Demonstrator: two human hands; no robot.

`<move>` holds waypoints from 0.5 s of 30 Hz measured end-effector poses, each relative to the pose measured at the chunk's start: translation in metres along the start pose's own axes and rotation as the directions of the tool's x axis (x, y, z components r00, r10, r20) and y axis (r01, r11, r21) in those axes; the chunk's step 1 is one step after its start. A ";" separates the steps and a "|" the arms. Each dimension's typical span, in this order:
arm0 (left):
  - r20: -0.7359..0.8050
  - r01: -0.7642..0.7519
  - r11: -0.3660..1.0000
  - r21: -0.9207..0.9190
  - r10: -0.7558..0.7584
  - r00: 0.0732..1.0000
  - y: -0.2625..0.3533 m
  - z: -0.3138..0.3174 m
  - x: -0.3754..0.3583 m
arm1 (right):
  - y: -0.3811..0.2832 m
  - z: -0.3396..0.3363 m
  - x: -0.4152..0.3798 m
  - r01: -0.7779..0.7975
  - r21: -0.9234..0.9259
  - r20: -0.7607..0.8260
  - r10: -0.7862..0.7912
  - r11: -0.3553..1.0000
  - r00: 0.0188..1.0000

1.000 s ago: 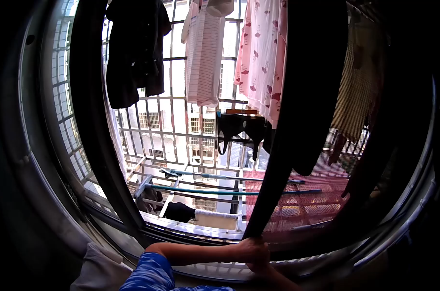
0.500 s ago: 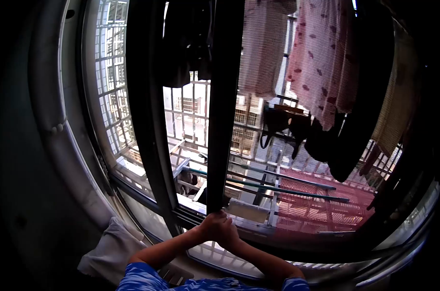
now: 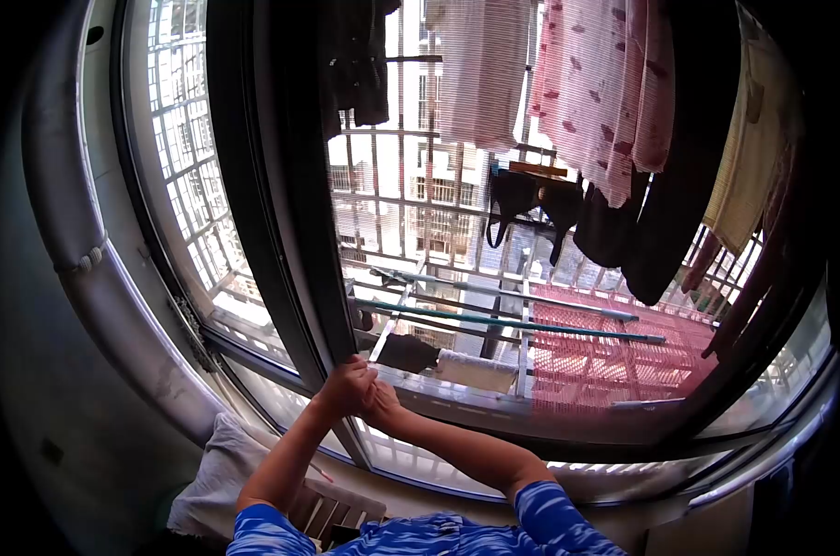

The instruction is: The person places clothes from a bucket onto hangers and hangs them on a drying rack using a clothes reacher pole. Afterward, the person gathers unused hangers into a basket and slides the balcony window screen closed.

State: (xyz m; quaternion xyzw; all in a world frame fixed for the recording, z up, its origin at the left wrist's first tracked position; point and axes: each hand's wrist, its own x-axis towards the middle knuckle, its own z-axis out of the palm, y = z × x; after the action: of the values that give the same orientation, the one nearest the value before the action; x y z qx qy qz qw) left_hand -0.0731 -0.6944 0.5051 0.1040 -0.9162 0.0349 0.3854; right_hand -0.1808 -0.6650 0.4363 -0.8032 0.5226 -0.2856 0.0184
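The dark upright frame of a sliding screen window (image 3: 311,232) stands in front of me, its fine mesh reaching to the right. My left hand (image 3: 344,385) is closed around the lower part of this upright. Pressed close beside it, my right hand (image 3: 381,404) is closed too, at the same edge. The two hands touch and overlap, so some fingers are hidden. Both forearms reach up from blue patterned sleeves.
Beyond the mesh hang a pink spotted garment (image 3: 605,93), dark clothes and a yellowish cloth (image 3: 739,167). Poles (image 3: 522,324) and pink netting (image 3: 614,357) lie outside, within a barred enclosure. A grey cloth (image 3: 212,473) drapes at lower left, near a thick pipe (image 3: 63,204).
Both hands have moved left together with the screen's upright, which now stands near the left window frame. The gap between them has shut. My view has tilted down a little.
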 end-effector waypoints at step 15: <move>-0.470 0.314 0.949 -0.005 -0.279 0.837 0.003 -0.050 -0.007 | -0.047 -0.011 0.036 0.277 -0.087 0.299 -0.240 0.957 0.924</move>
State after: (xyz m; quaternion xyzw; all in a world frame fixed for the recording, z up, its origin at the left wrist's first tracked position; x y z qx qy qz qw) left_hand -0.0341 -0.6827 0.5349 0.2471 -0.7678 0.0320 0.5902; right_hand -0.1371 -0.6718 0.4770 -0.8973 0.4210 -0.1325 0.0044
